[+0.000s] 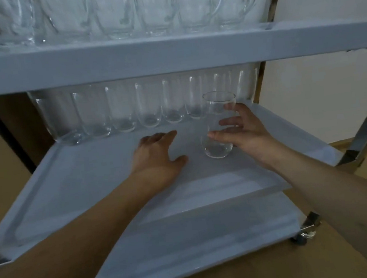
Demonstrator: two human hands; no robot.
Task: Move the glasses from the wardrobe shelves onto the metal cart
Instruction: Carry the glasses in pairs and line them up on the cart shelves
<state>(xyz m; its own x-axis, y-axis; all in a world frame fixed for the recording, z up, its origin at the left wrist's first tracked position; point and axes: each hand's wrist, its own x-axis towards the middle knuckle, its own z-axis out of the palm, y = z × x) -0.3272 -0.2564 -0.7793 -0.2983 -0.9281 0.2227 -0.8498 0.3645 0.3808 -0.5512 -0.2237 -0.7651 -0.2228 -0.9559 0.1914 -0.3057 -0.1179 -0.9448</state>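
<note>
On the middle tray (75,189) of the metal cart (170,55), close to its right side, stands the glass (216,133) I am handling. My right hand (242,133) is wrapped loosely about it from the right: the thumb crosses the lower front of the bowl and two fingers (230,121) show through and beside the clear wall higher up. Whether every finger actually presses the glass I cannot tell, since the wall is transparent and the picture is soft there. The glass stands upright, its long axis vertical, open rim at the top and rounded, heavier base down on the tray.

My left hand (157,154) lies flat and relaxed over the tray just to the left of the glass, fingers straight and pointing away from me, holding nothing and apart from the glass. Motion blur smears its fingertips, so I cannot say if the palm rests on the surface or hovers just above it.

Behind the glass, a row of tall tumblers (130,108) lines the back edge of the same tray; their rims vanish under the top tray's front lip, and the ones at the far right merge into a pale haze. On the top tray a crowd of handled mugs (161,8) is cut off by the frame's upper edge. The bottom tray (188,246) is partly covered by my forearms. A caster wheel (306,232) peeks out at the lower right.
</note>
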